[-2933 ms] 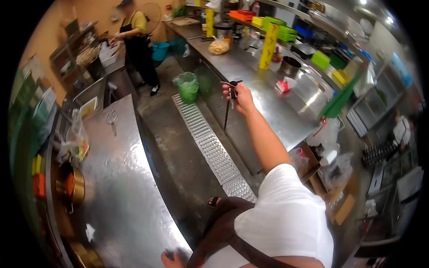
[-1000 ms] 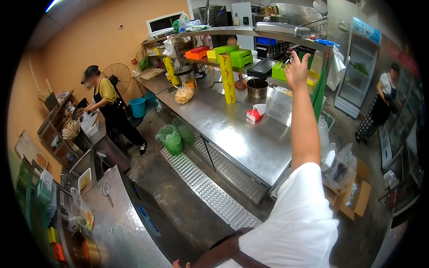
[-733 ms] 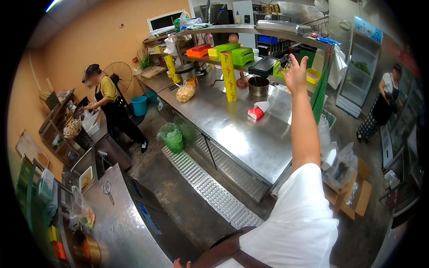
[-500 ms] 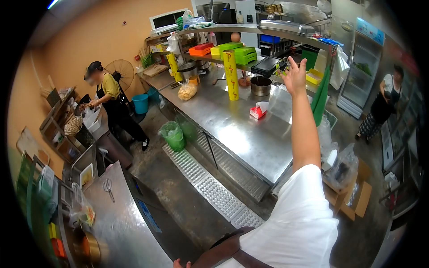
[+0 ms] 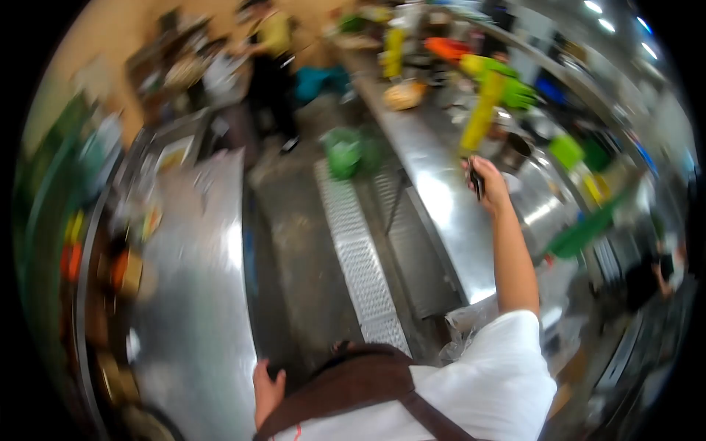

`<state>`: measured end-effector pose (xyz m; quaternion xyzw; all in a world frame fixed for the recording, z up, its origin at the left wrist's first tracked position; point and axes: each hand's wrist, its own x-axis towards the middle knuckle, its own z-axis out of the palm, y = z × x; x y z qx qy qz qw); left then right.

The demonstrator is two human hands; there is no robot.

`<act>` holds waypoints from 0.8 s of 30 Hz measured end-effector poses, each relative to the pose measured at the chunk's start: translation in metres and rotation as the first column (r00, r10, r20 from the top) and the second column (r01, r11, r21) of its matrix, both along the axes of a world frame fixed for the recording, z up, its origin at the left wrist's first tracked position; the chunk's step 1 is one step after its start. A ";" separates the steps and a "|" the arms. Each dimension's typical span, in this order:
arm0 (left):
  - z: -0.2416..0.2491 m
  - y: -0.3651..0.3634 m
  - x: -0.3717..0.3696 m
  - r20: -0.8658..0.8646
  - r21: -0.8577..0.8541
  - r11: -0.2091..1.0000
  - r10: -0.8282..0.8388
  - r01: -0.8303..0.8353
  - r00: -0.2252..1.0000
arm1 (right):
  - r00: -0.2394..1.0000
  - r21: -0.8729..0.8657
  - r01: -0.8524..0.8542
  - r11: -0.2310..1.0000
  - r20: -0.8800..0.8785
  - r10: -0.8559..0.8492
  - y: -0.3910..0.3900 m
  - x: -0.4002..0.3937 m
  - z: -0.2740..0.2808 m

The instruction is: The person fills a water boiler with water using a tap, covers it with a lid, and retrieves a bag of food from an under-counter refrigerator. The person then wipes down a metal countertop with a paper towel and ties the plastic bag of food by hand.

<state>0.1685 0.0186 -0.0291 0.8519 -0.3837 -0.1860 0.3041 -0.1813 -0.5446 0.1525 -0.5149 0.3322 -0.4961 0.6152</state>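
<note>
My right hand is stretched out over the far steel counter, its fingers closed around a small black object. Blur hides what kind of object it is. Just beyond stand an upright yellow roll and a dark metal pot. Low in the view, my left hand is beside the edge of the near steel counter. Its thumb and fingers are apart, and I see nothing in it.
A perforated metal strip runs along the floor between the counters, with a green bag at its far end. A person in a yellow top stands at the back left. Another person is at the right. Scissors lie on the near counter.
My view has swung left and down and blurred. My right hand, spread open and reaching up before, is lower and closed on the black object. More of my left hand shows.
</note>
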 end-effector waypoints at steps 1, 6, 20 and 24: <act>0.013 0.004 -0.012 -0.011 -0.036 0.998 0.053 -0.053 0.999 | 0.996 0.103 -0.026 0.994 -0.082 0.034 0.019 0.037 -0.018; 0.040 0.048 -0.042 -0.021 0.127 0.948 0.295 -0.291 0.955 | 0.784 0.317 -0.523 0.792 -0.186 0.592 0.136 0.189 -0.130; 0.028 0.187 -0.136 -0.074 0.201 0.467 0.884 -0.861 0.462 | 0.234 0.192 -0.924 0.330 -0.396 0.888 0.366 0.486 -0.150; 0.015 0.209 -0.155 -0.043 0.262 0.364 0.929 -0.894 0.366 | 0.211 0.213 -0.932 0.293 -0.340 0.916 0.392 0.529 -0.155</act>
